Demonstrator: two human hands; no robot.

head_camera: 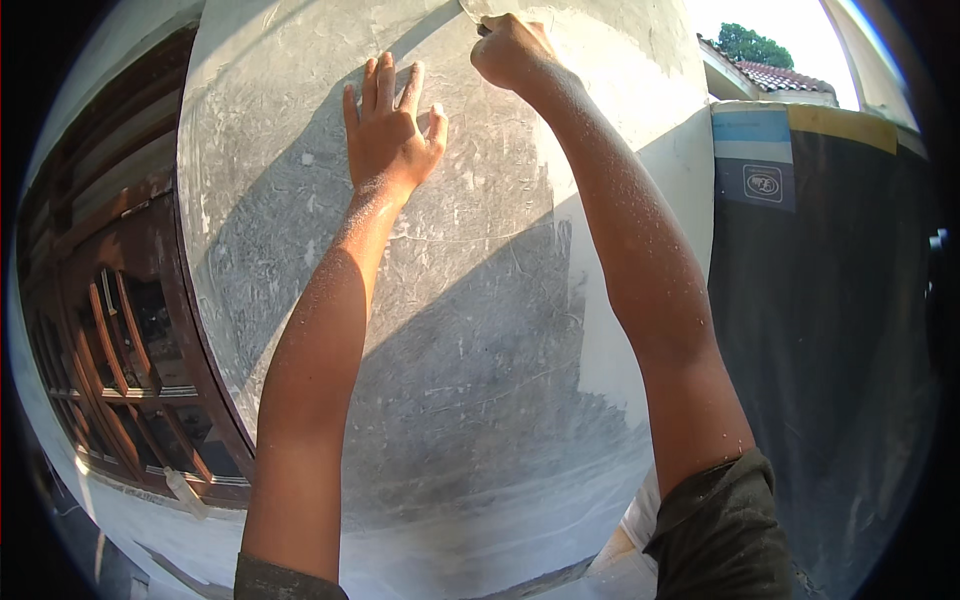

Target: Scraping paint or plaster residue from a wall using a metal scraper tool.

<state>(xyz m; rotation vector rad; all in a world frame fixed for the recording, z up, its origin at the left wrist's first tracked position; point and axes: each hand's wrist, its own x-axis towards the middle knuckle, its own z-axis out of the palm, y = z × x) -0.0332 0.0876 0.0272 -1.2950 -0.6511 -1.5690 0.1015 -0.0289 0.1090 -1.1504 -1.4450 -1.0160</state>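
Note:
A wall [465, 322] with rough, partly scraped grey and whitish paint or plaster stands in front of me. My left hand [394, 142] lies against it with fingers spread, holding nothing. Higher up and to the right, my right hand [514, 51] is closed round the dark handle of a scraper-like tool [484, 30]. A thin edge of the tool shows at the wall by the top of the picture; most of it is hidden by the fist or too small to tell. White dust and flakes cover both forearms.
A brown wooden window [142, 360] with glass panes is on the left, a plastic bottle [184, 493] at its sill. To the right hangs a large dark sheet [825, 300] with a printed banner strip [752, 150]. A tiled roof [787, 77] and a tree [754, 46] show beyond.

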